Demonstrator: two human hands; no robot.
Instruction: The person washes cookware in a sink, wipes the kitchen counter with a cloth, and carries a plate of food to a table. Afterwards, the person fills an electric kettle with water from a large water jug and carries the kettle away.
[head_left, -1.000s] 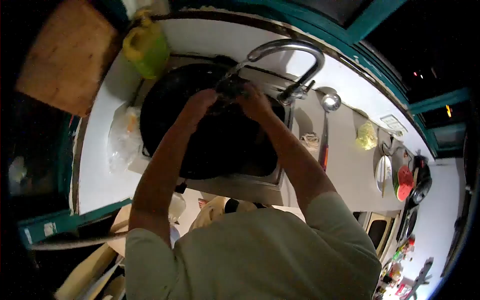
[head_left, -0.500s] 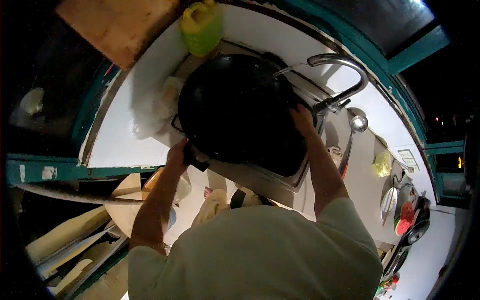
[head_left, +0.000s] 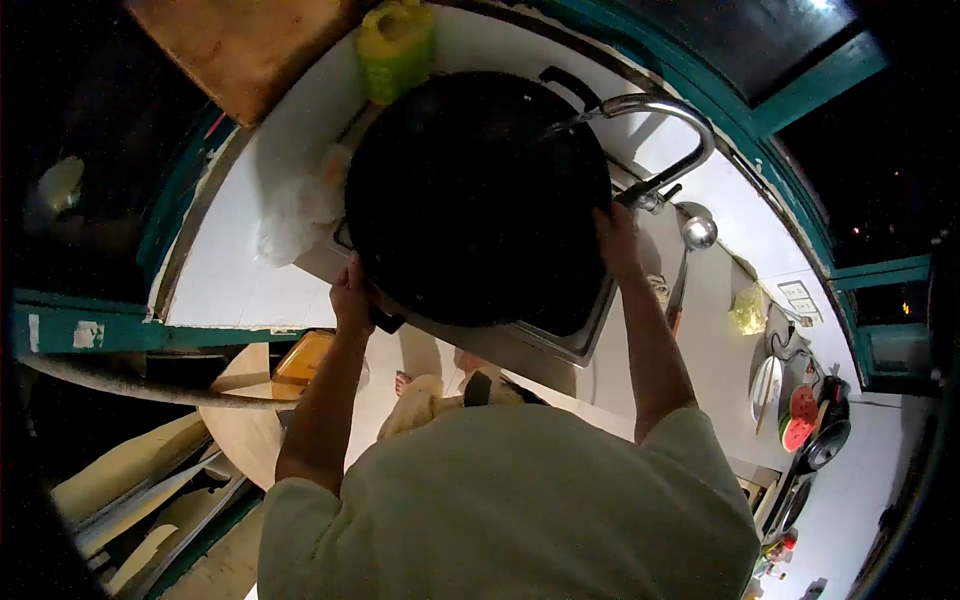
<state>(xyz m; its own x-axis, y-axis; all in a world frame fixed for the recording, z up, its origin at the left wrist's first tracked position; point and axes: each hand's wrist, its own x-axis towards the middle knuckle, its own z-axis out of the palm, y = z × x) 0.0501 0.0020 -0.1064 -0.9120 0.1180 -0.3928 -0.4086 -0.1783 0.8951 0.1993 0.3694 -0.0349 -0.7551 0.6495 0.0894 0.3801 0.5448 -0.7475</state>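
A large black wok (head_left: 475,200) is held over the sink (head_left: 590,340), under the curved chrome faucet (head_left: 690,125). A thin stream of water runs from the spout toward it. My left hand (head_left: 350,298) is closed on the wok's near-left side, by its dark handle. My right hand (head_left: 615,238) grips the right rim, with its fingertips partly hidden in the dark. Another handle (head_left: 572,86) sticks up at the far side, close to the spout. The wok's inside is too dark to make out.
A green and yellow jug (head_left: 396,52) stands behind the wok, and a clear plastic bag (head_left: 300,205) lies left. Rightward along the counter are a ladle (head_left: 699,233), a yellow bag (head_left: 748,310), a white plate (head_left: 767,388) and cut watermelon (head_left: 801,415). A wooden board (head_left: 245,50) is at upper left.
Both hands have parted from the spot under the water and taken hold of the wok's sides. The wok has risen and shifted, and its far handle now shows beside the faucet.
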